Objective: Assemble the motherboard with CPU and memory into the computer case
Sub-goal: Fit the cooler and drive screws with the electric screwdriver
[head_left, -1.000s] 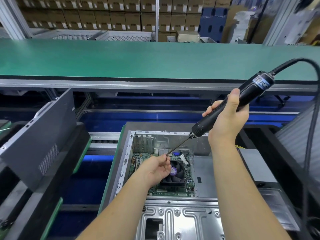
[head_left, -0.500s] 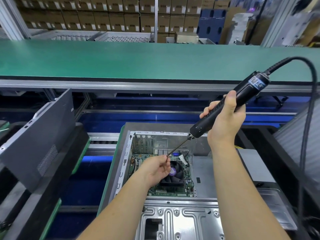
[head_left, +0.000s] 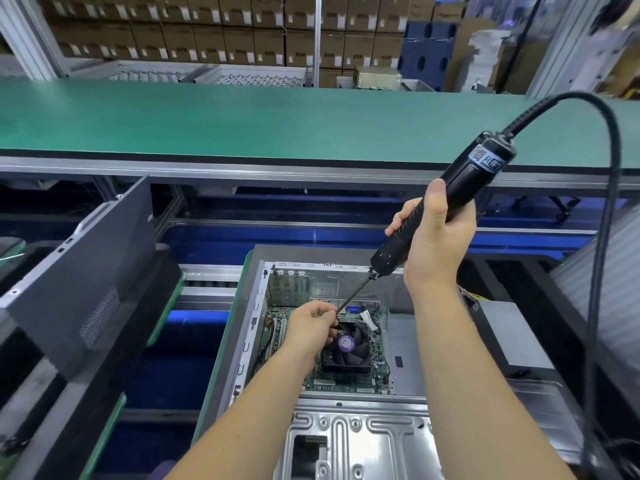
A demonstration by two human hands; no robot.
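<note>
Two hands work over an open case (head_left: 258, 306) lying on its side on the conveyor line, in front of a long green bench (head_left: 242, 119). Leaning panel (head_left: 79, 282), dark grey, stands to the left of the case. Motherboard (head_left: 349, 382), green, sits inside the case against its floor, with the black fan (head_left: 349, 351) of the CPU cooler on top; memory cannot be made out. Screwdriver (head_left: 450, 199), a black corded electric tool, slants down from upper right, its thin bit (head_left: 353, 297) aimed toward the board's upper edge. Right hand (head_left: 436, 237) is wrapped round the tool's grip, thumb along the barrel. Left hand (head_left: 311, 329) pinches the lower end of the bit between thumb and fingertips, just above the fan; whether a screw sits on the tip is hidden by the fingers. Compared with the two earlier views, little has changed: both hands keep the same grasp, the tool has drifted only slightly down and left, and the bit tip remains held above the board instead of seated in a hole. Judged from this, the board is already placed and the step in hand is loading or steadying a screw on the bit before driving it, so fastening appears not yet begun at this point.
</note>
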